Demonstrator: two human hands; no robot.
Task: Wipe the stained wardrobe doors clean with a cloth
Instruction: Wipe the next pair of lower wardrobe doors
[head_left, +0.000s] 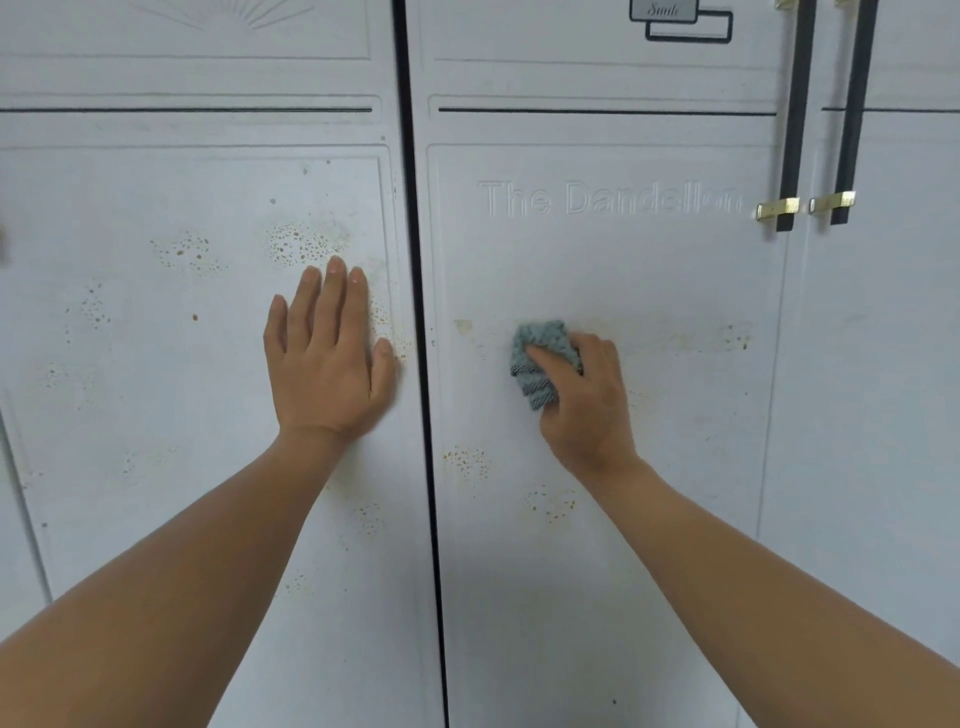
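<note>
This looks like a room in a home, most likely a bedroom, seen very close in front of a large white wardrobe. Its doors fill the whole view, with moulded frames, thin dark lines across and narrow gaps between the doors. One door carries raised letters "The Dandelion" and a small decorative label at the top. Two long black handles with gold-coloured fittings hang side by side at the right. Brownish speckled stains on the panels show furniture in daily household use, not shop display
</note>
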